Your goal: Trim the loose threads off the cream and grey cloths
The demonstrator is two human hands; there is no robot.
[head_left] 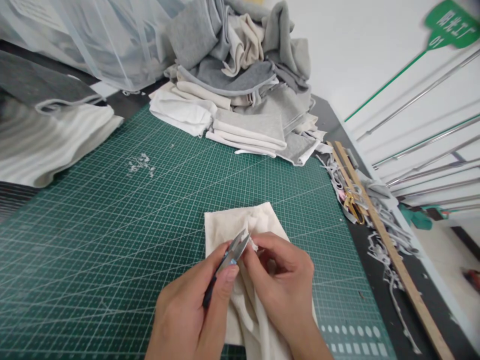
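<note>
My left hand (195, 300) is closed round a pair of thread snips (234, 252) with dark handles; their two pointed blades stand slightly apart and point up to the right. The tips are at a frayed white edge of a cream cloth (221, 225). Thumb and fingers of my right hand (281, 285) pinch that cloth close to the blades. The cloth lies on a green cutting mat (150, 240), partly bunched under both hands. Whether the blades touch the threads I cannot tell.
Folded grey, white and cream fabrics (247, 127) are piled at the back. White thread scraps (140, 165) lie on the mat. Striped cloth (56, 140) is at left. A wooden ruler (393, 257), gold-handled scissors (353, 206) and fabric strips line the right edge.
</note>
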